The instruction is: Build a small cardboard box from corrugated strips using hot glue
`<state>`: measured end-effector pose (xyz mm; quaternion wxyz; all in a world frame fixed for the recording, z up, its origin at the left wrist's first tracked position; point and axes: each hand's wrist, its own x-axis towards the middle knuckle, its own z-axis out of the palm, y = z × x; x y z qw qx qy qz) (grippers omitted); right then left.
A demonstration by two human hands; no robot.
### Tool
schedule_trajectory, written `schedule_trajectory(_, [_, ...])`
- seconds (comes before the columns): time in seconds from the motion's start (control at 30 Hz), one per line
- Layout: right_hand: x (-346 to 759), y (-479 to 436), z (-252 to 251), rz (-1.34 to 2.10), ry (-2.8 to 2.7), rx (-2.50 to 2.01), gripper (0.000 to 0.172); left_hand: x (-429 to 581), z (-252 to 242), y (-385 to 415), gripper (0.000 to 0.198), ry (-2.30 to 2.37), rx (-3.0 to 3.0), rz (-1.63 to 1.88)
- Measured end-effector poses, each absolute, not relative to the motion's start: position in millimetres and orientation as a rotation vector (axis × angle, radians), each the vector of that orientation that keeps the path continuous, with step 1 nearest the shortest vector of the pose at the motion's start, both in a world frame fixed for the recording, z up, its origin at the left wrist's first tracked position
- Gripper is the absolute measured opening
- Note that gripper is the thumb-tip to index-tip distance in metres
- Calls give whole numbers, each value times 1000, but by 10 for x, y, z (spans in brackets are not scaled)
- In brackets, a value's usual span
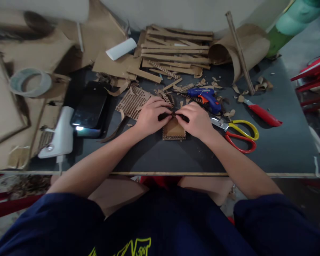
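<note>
A small cardboard piece [175, 128] lies flat near the table's front edge, with a corrugated strip along its near edge. At its far edge a thin corrugated cardboard strip [173, 115] shows between the fingertips of both hands. My left hand [154, 114] pinches this strip from the left with thumb and fingers. From the right, my right hand [196, 119] pinches it too, the fingertips of both hands nearly meeting. Fingers partly hide the strip. Just left of my left hand is a ridged cardboard sheet [133, 101].
Beyond my right hand lies a blue glue gun [206, 96]; scissors [241, 133] and a red-handled knife [265, 114] are to the right. Cardboard strips [176, 53] are stacked at the back. A black phone [90, 106], white device [60, 135] and tape roll [30, 82] sit left.
</note>
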<state>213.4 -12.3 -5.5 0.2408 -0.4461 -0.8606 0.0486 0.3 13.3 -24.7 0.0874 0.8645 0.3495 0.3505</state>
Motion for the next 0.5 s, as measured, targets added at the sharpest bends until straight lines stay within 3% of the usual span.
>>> schedule_trajectory(0.4, [2121,-149,9,151,-2409,-1295,25,-15,-266,70,26,1176,2745,935])
schedule_trajectory(0.5, [2096,-188,51,91,-2445,-1298,29,-20,-243,71,36,1197,2661,955])
